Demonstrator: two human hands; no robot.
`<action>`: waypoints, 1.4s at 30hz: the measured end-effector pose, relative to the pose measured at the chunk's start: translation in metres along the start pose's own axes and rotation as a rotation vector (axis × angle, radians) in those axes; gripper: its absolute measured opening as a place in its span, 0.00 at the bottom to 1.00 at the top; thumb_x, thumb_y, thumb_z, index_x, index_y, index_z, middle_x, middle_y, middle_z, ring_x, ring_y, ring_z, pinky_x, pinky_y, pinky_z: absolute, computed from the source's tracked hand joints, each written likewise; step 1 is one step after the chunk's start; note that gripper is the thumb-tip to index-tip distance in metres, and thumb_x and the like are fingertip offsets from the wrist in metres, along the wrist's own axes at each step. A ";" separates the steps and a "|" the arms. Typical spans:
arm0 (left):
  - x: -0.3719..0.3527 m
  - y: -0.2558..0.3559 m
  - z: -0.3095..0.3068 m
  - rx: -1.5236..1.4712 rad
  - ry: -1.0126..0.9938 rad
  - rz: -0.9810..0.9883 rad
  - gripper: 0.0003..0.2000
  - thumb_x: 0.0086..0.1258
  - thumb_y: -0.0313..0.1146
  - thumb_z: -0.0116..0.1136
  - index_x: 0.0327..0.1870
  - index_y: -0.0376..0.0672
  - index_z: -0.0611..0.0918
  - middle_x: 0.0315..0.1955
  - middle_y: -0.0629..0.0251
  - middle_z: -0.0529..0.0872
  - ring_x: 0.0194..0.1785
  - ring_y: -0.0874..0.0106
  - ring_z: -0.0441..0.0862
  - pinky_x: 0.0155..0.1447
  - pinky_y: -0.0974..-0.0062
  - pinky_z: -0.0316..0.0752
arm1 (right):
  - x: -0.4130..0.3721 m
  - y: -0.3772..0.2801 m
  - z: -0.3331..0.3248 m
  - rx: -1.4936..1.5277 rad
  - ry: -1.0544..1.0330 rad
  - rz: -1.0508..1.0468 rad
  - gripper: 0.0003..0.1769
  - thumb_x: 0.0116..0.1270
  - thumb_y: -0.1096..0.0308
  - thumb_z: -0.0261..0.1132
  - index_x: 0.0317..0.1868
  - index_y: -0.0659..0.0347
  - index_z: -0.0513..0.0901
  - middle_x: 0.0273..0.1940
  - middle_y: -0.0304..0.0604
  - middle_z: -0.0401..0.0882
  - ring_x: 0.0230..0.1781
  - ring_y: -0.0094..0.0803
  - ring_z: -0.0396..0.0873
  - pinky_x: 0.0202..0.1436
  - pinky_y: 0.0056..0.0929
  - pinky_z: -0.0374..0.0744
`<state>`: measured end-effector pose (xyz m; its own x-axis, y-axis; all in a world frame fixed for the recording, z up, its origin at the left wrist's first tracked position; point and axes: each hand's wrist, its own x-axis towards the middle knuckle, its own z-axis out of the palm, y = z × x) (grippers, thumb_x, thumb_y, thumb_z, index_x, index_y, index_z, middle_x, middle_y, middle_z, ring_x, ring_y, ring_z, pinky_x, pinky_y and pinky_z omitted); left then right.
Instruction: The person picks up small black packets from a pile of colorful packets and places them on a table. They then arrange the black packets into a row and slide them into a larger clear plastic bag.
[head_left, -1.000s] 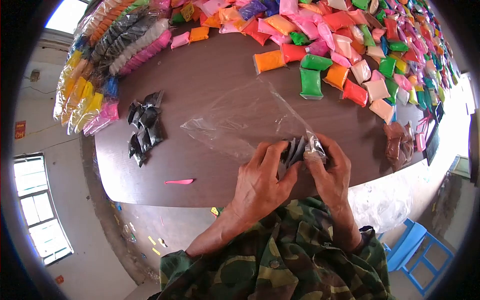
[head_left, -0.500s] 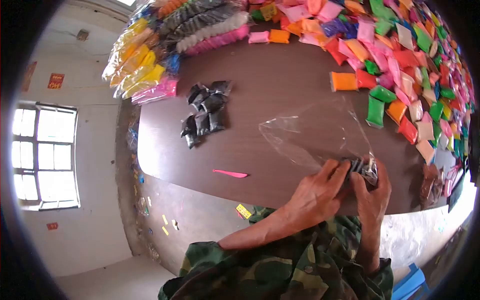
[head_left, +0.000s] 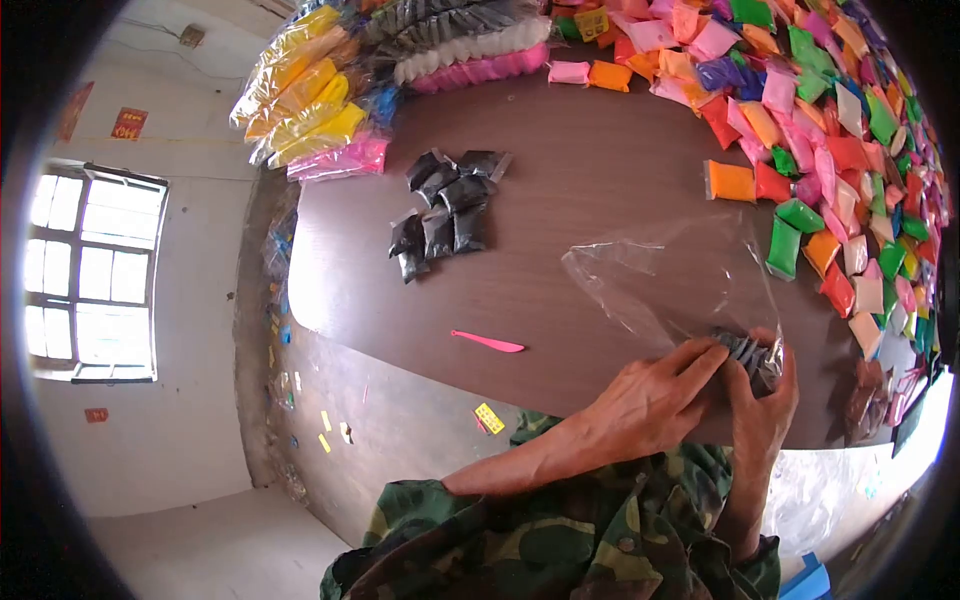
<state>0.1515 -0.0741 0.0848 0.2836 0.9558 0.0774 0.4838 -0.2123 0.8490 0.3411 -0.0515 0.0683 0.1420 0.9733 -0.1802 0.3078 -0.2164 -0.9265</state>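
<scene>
My left hand (head_left: pixel 655 395) and my right hand (head_left: pixel 765 405) meet at the near edge of the brown table (head_left: pixel 560 180). Both grip a bundle of black packets (head_left: pixel 745 352) that sits in the closed end of a clear plastic bag (head_left: pixel 665 280). The bag's open end lies flat on the table, pointing away from me. A loose pile of black packets (head_left: pixel 445 210) lies on the table to the far left of my hands.
A pink plastic tool (head_left: pixel 488 342) lies near the table's front edge. Many coloured packets (head_left: pixel 830 120) cover the right and far side. Filled long bags (head_left: pixel 320 110) of yellow, pink, white and black packets are stacked at the far left corner. Brown packets (head_left: pixel 865 385) lie at right.
The view has swung left, so my hands now appear lower right. Both hands keep their grip on the black bundle inside the bag; the bag lies as before.
</scene>
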 end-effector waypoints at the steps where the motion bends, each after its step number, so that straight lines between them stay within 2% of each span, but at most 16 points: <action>1: -0.002 0.002 -0.003 0.013 0.059 0.032 0.28 0.66 0.27 0.72 0.69 0.37 0.80 0.62 0.46 0.85 0.54 0.45 0.90 0.53 0.54 0.90 | 0.000 -0.001 0.001 0.023 0.002 0.007 0.28 0.66 0.76 0.76 0.66 0.63 0.82 0.53 0.41 0.86 0.52 0.29 0.85 0.58 0.31 0.84; 3: -0.010 0.008 -0.019 0.041 0.171 0.098 0.22 0.69 0.29 0.74 0.63 0.38 0.85 0.55 0.48 0.90 0.50 0.53 0.93 0.50 0.59 0.91 | -0.002 0.000 0.000 0.023 0.004 0.010 0.27 0.66 0.76 0.76 0.65 0.62 0.82 0.52 0.40 0.86 0.50 0.27 0.85 0.56 0.30 0.84; 5: -0.017 0.016 -0.060 0.107 0.288 -0.108 0.13 0.72 0.32 0.75 0.52 0.38 0.89 0.44 0.56 0.93 0.43 0.68 0.92 0.41 0.70 0.88 | -0.003 -0.002 -0.001 0.028 0.001 0.026 0.27 0.66 0.75 0.76 0.65 0.62 0.82 0.51 0.40 0.85 0.48 0.26 0.84 0.54 0.29 0.85; 8: -0.030 -0.050 -0.135 0.343 0.657 -0.269 0.08 0.75 0.33 0.72 0.47 0.38 0.90 0.39 0.63 0.92 0.36 0.76 0.86 0.39 0.75 0.79 | -0.002 -0.005 -0.001 0.042 -0.017 0.033 0.27 0.66 0.75 0.76 0.65 0.62 0.82 0.50 0.40 0.85 0.45 0.25 0.83 0.52 0.28 0.85; 9: -0.036 -0.085 -0.166 0.463 0.748 -0.241 0.11 0.76 0.36 0.71 0.48 0.37 0.90 0.39 0.62 0.92 0.37 0.73 0.86 0.44 0.71 0.81 | -0.002 -0.002 -0.002 0.044 -0.022 0.019 0.27 0.66 0.74 0.76 0.65 0.62 0.82 0.49 0.40 0.84 0.45 0.25 0.83 0.52 0.28 0.85; 10: -0.044 -0.108 -0.196 0.627 0.773 -0.430 0.14 0.76 0.40 0.71 0.49 0.37 0.90 0.40 0.59 0.92 0.39 0.69 0.88 0.47 0.69 0.82 | -0.002 0.000 -0.003 0.044 -0.026 0.004 0.27 0.66 0.74 0.76 0.65 0.62 0.82 0.49 0.40 0.84 0.45 0.25 0.83 0.51 0.28 0.85; 12: -0.063 -0.153 -0.239 0.964 0.891 -0.483 0.17 0.75 0.47 0.72 0.48 0.41 0.89 0.41 0.58 0.90 0.43 0.60 0.87 0.47 0.63 0.80 | -0.002 -0.002 -0.003 0.065 -0.034 0.033 0.28 0.65 0.74 0.76 0.66 0.62 0.81 0.50 0.40 0.84 0.45 0.25 0.83 0.51 0.28 0.85; 15: -0.078 -0.184 -0.267 0.824 0.874 -0.674 0.22 0.71 0.51 0.74 0.49 0.39 0.89 0.41 0.57 0.91 0.40 0.62 0.87 0.46 0.62 0.81 | -0.002 0.000 -0.003 0.086 -0.030 0.056 0.29 0.65 0.74 0.75 0.67 0.63 0.80 0.51 0.40 0.84 0.46 0.25 0.83 0.52 0.28 0.85; 18: -0.085 -0.192 -0.278 0.419 0.793 -0.774 0.25 0.69 0.50 0.77 0.53 0.36 0.88 0.40 0.59 0.91 0.37 0.68 0.87 0.41 0.66 0.81 | -0.001 0.007 -0.003 0.094 -0.023 0.016 0.29 0.65 0.75 0.74 0.68 0.63 0.80 0.52 0.41 0.84 0.47 0.25 0.83 0.53 0.27 0.84; 21: -0.094 -0.179 -0.272 0.164 0.916 -0.765 0.29 0.70 0.49 0.79 0.60 0.34 0.86 0.43 0.60 0.91 0.40 0.75 0.86 0.31 0.79 0.78 | -0.001 0.007 -0.003 0.083 -0.013 0.014 0.30 0.65 0.75 0.74 0.68 0.63 0.80 0.52 0.40 0.83 0.48 0.25 0.82 0.54 0.27 0.84; 24: -0.103 -0.161 -0.255 0.055 1.021 -0.676 0.30 0.70 0.46 0.79 0.63 0.33 0.83 0.45 0.59 0.90 0.39 0.75 0.86 0.29 0.79 0.76 | -0.002 0.002 -0.004 0.091 -0.012 0.045 0.30 0.64 0.75 0.74 0.67 0.63 0.81 0.53 0.40 0.83 0.49 0.26 0.82 0.55 0.28 0.84; 28: -0.105 -0.149 -0.232 0.124 0.907 -0.846 0.33 0.69 0.47 0.79 0.68 0.33 0.81 0.47 0.58 0.89 0.40 0.73 0.86 0.31 0.79 0.77 | -0.001 0.005 -0.005 0.075 -0.013 0.039 0.30 0.64 0.75 0.74 0.67 0.63 0.81 0.54 0.40 0.83 0.50 0.26 0.82 0.55 0.29 0.84; 31: -0.111 -0.149 -0.241 0.038 0.859 -0.886 0.37 0.65 0.47 0.82 0.69 0.31 0.80 0.46 0.58 0.88 0.39 0.75 0.85 0.32 0.79 0.77 | 0.000 0.009 -0.008 0.083 -0.031 0.043 0.30 0.63 0.75 0.74 0.68 0.63 0.81 0.55 0.41 0.83 0.51 0.27 0.82 0.55 0.29 0.84; 34: -0.108 -0.146 -0.246 0.081 0.834 -0.850 0.38 0.64 0.45 0.82 0.71 0.30 0.79 0.45 0.59 0.89 0.37 0.76 0.84 0.30 0.80 0.73 | -0.001 0.009 -0.006 0.084 -0.019 0.043 0.30 0.63 0.76 0.74 0.68 0.63 0.81 0.55 0.41 0.82 0.51 0.27 0.82 0.54 0.30 0.84; 40: -0.120 -0.160 -0.266 -0.185 0.631 -0.869 0.32 0.66 0.37 0.79 0.69 0.31 0.81 0.38 0.67 0.87 0.33 0.81 0.77 0.28 0.81 0.64 | -0.002 0.001 -0.007 0.109 -0.048 0.113 0.31 0.63 0.76 0.75 0.68 0.64 0.80 0.55 0.41 0.83 0.50 0.27 0.83 0.54 0.29 0.85; 42: -0.122 -0.156 -0.262 -0.187 0.638 -0.842 0.26 0.66 0.35 0.79 0.63 0.33 0.83 0.37 0.69 0.87 0.32 0.82 0.77 0.29 0.82 0.65 | -0.002 0.005 -0.006 0.116 -0.035 0.070 0.31 0.63 0.76 0.75 0.68 0.64 0.80 0.54 0.42 0.83 0.50 0.27 0.83 0.54 0.28 0.84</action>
<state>-0.1759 -0.1039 0.0799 -0.5931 0.7215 -0.3573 0.1723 0.5473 0.8190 0.3478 -0.0547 0.0657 0.1258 0.9586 -0.2554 0.1867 -0.2758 -0.9429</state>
